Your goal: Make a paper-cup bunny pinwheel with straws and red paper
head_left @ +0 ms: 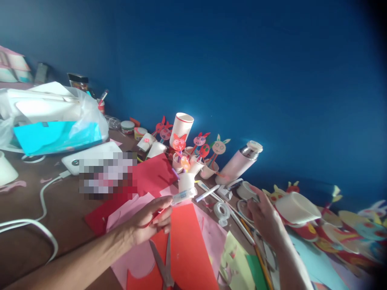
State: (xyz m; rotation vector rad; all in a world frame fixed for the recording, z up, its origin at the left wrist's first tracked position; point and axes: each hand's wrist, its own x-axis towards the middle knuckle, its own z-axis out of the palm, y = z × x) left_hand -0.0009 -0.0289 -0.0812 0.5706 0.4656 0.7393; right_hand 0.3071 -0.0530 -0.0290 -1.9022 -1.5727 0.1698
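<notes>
My left hand (159, 217) has its fingers closed round a small white tube with blue print (184, 196), and a bit of red paper shows by its fingers. Just below it, scissors (165, 257) lie with blades apart over red-orange paper (189, 241). On the right, my right hand (264, 215) has curled fingers, close to a white roll-like thing (246, 190) and pens; what it grips is hidden. A roll of clear tape (221, 211) rests between the two hands. Beyond the tube stands a paper cup (186, 182) with an orange paper face on a stick.
Paper cups with animal faces (208, 167) and a pink thermos (238, 163) stand along the blue wall. More decorated cups (335, 233) crowd the right. At left are a plastic bag (90, 108), a white power bank (90, 157) and its cable (44, 197).
</notes>
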